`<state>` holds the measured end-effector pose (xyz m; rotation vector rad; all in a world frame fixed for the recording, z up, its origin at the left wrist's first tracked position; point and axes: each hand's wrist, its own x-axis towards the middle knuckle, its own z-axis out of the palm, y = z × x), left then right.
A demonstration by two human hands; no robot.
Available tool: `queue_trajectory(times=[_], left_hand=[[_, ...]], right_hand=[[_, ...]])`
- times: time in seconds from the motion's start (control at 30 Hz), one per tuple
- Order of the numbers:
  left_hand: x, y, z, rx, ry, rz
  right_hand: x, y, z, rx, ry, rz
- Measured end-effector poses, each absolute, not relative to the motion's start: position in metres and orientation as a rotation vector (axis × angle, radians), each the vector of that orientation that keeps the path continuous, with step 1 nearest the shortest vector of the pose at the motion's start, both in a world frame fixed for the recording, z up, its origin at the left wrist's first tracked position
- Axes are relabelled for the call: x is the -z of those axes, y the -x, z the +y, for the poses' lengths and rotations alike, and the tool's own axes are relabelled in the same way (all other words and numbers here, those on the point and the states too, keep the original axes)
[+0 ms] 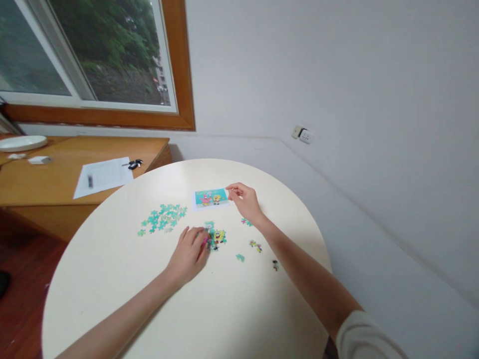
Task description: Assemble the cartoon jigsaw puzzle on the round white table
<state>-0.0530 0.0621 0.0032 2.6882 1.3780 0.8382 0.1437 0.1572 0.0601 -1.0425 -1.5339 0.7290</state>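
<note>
A partly joined jigsaw puzzle [219,236] with a yellow cartoon figure lies on the round table. My left hand [190,252] rests palm down at its left side, fingers apart over the edge pieces and hiding some of them. Beyond it lies a reference picture card [209,198] showing a pink and a yellow figure on teal. My right hand [245,200] has thumb and fingers closed at the card's right edge. Loose teal puzzle pieces [164,218] are spread to the left. Under my right forearm are small yellow pieces [256,245], a teal piece [240,258] and a dark piece [275,265].
The white round table [123,289] stands against the wall, near a wall socket [306,136]. At the left a wooden desk [112,144] below the window carries a printed sheet [105,177], keys [134,164] and a white round lid or plate [23,143].
</note>
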Motion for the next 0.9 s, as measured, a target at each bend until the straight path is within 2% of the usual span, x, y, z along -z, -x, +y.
queue_trajectory(times=[0.23,0.4,0.5,0.63,0.77,0.9], left_hand=[[-0.009,0.052,0.051,-0.938,-2.784,1.155],[-0.017,0.022,0.036,-0.740,-2.849,0.970],[-0.021,-0.002,0.034,-0.570,-2.822,0.937],[-0.020,-0.023,0.039,-0.348,-2.726,1.026],[-0.015,-0.030,0.045,-0.273,-2.642,1.063],[-0.016,-0.031,0.049,-0.206,-2.592,1.087]], right_hand=[[-0.072,-0.169,0.147,-0.717,1.082,-1.457],[-0.079,-0.220,0.091,-0.723,1.395,-1.960],[-0.068,-0.243,0.052,-0.718,1.597,-2.140],[-0.038,-0.250,0.013,-0.685,1.759,-2.105],[-0.019,-0.247,-0.001,-0.620,1.833,-1.953],[-0.020,-0.248,0.001,-0.681,1.842,-1.884]])
